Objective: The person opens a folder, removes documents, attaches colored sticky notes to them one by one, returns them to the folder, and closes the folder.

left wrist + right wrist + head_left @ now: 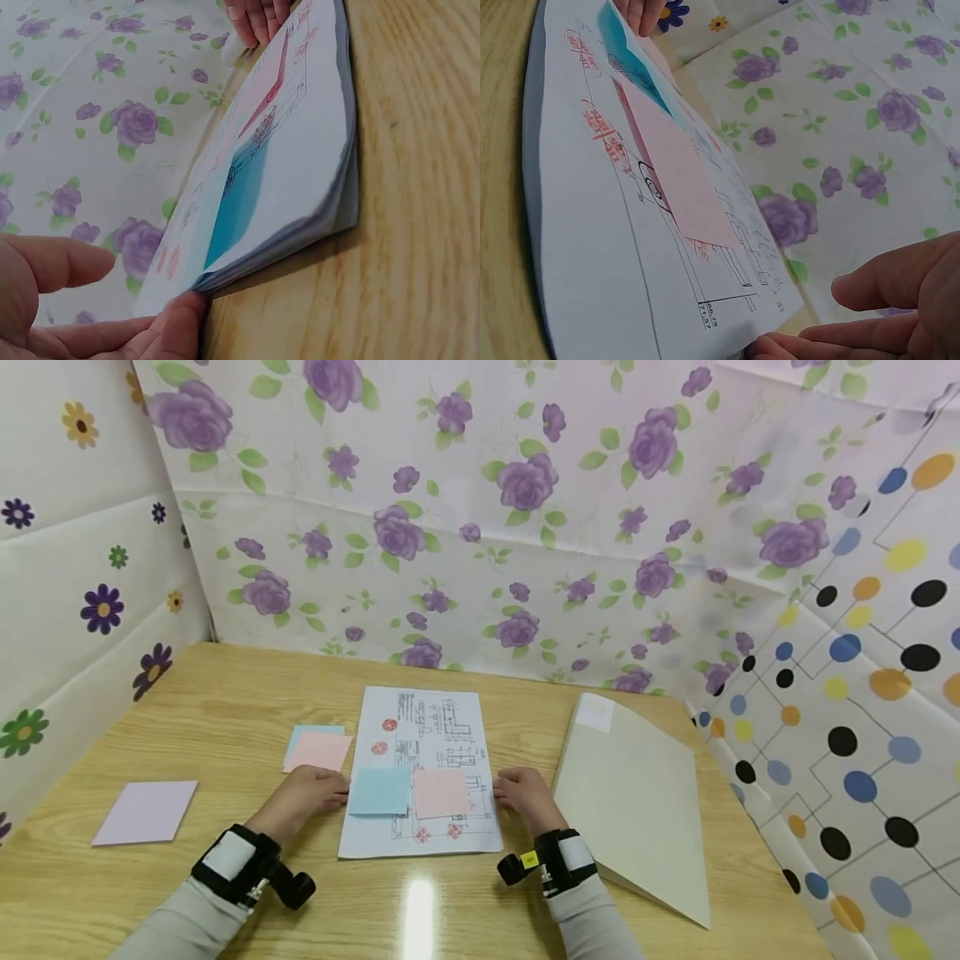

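A stack of white sheets (442,839) printed with line drawings and red stamps lies flat on the table. Stuck on its top sheet, side by side, are a blue sticky note (380,792) and a pink sticky note (441,793); their lower edges lift off the paper in the wrist views. My left hand (311,793) touches the stack's left edge with its fingertips, thumb (67,262) held apart. At the opposite edge, the fingertips of my right hand (527,797) touch the sheets, and the thumb (877,289) stands clear of them. Neither hand curls round the paper.
Left of the stack, a pink note pad (321,750) overlaps a blue one (318,728). A lilac pad (146,812) lies farther left. To the right rests a large cream folder (637,810) with a white label. Patterned cloth walls (465,585) border the table.
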`<state>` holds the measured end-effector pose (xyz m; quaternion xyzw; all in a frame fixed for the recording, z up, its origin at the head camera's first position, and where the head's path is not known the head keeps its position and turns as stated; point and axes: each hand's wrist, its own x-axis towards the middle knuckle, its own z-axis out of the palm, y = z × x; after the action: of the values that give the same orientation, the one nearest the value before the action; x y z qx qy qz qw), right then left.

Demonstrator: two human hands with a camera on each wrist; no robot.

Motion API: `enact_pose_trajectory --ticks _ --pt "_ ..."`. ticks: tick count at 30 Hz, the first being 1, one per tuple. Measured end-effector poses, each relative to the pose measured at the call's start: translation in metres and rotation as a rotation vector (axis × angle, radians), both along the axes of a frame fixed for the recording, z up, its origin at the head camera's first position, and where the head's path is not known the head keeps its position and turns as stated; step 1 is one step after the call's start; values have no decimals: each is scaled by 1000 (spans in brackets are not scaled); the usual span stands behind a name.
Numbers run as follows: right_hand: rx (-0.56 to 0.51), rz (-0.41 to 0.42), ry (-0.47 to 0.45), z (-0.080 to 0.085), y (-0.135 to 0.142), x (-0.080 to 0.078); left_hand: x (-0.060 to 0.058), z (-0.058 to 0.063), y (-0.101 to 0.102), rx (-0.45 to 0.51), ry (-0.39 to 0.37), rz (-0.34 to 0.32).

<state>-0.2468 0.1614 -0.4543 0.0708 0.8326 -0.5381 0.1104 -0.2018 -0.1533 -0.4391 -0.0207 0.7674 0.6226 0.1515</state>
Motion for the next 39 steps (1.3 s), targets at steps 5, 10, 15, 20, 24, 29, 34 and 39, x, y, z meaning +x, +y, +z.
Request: enact_pose_trajectory --ticks 5,10,15,20,24,29,34,39 --pt "-4 41 18 -2 0 2 -9 -6 6 -70 -41 21" --pt "-6 56 9 2 -4 5 -11 -4 10 -245 9 9" --pt "-4 56 16 3 -4 7 -7 4 16 -302 49 29" --pt "-4 59 29 0 -3 7 -7 6 19 -251 47 60" --pt "-12 80 47 -1 -3 8 -5 2 17 -203 41 40" --pt "8 138 118 4 6 15 -4 -4 13 -189 48 52" --pt "103 79 246 17 37 25 -2 -7 10 -137 7 88" --pt "245 -55 274 28 91 26 2 -7 5 -67 -18 121"
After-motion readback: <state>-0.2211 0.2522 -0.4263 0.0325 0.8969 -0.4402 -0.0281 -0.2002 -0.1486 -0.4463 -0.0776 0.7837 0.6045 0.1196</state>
